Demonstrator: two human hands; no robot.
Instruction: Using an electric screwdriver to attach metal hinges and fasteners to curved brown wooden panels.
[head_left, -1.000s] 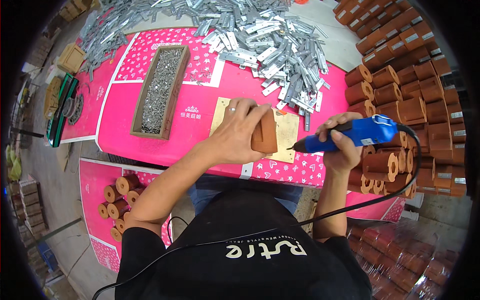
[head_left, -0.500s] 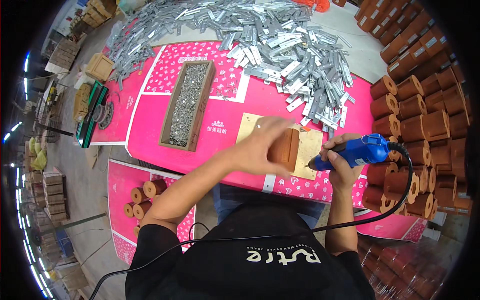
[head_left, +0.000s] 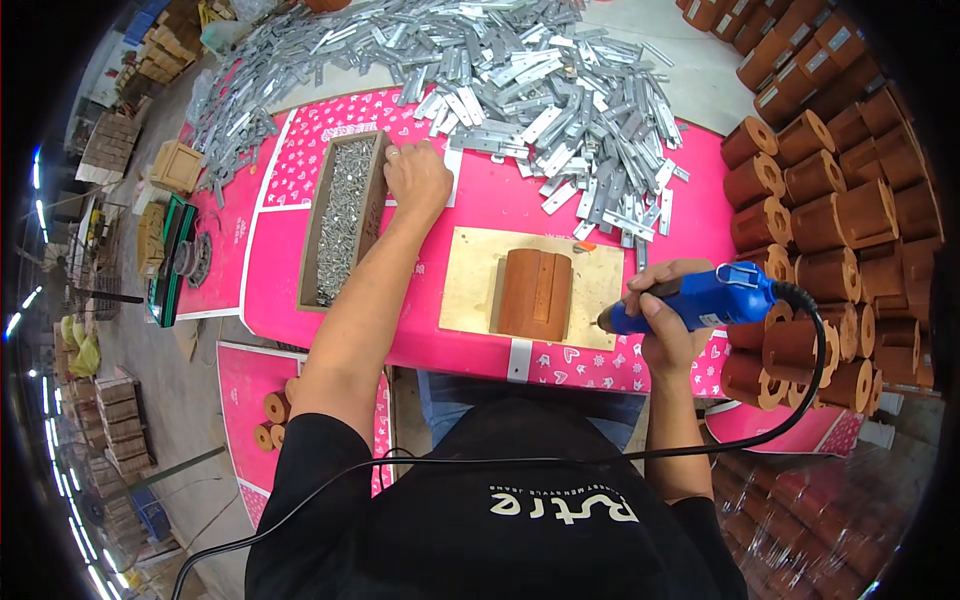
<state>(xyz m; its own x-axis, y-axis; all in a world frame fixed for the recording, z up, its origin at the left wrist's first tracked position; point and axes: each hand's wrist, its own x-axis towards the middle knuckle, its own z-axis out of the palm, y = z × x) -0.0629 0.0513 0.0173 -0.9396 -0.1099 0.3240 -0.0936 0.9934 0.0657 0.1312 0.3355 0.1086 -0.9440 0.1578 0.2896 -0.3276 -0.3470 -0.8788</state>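
My left hand [head_left: 418,178] has its fingers curled at the far right rim of a long wooden box [head_left: 384,165], which is filled with small silver screws [head_left: 345,200]. What those fingers pinch, if anything, is hidden. In my right hand [head_left: 668,325] is a blue electric screwdriver [head_left: 705,298] with a black cable, its tip pointing left. That tip hovers by the right edge of a yellowish board [head_left: 468,285]. On the board lies a reddish-brown wooden piece [head_left: 533,294], rounded, with a raised strip along it. Neither hand touches the piece.
A big heap of flat silver metal plates [head_left: 560,110] covers the table's far side. Brown wooden cylinders [head_left: 815,220] are stacked at the right. A small orange bit [head_left: 585,246] lies at the board's far edge. The cable [head_left: 560,459] crosses before my body.
My left hand has left the brown wooden piece and moved far and left to the screw box. My right hand still holds the screwdriver near the board's right edge. The view has shifted slightly.
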